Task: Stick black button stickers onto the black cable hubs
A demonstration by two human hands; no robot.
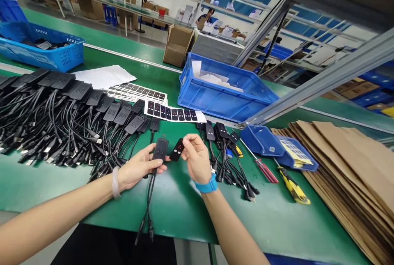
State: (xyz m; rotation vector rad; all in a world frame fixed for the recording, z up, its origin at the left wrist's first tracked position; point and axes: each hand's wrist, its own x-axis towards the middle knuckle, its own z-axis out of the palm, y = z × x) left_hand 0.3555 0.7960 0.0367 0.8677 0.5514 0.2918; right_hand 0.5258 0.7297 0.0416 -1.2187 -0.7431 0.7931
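Observation:
My left hand [143, 162] grips a black cable controller box [160, 150] from below, thumb on its face, its two cables hanging toward the table's front edge. Pinched in my right hand [197, 158] is a black label sticker [176, 150] with red and white marks, held just right of the box and apart from its face. Beyond my hands lies a white sheet of black labels [172, 113]. Many similar boxes with cables [112, 111] are heaped to the left. A smaller bunch of labelled boxes [210, 131] lies beyond and to the right of my right hand.
A blue bin [227, 107] with papers stands behind the label sheet, a blue basket [69, 55] at far left. To the right lie a red-handled screwdriver [266, 170], a yellow-black cutter [294, 187], small blue trays [261, 141] and stacked brown cardboard [353, 166]. A metal post [308, 88] slants above.

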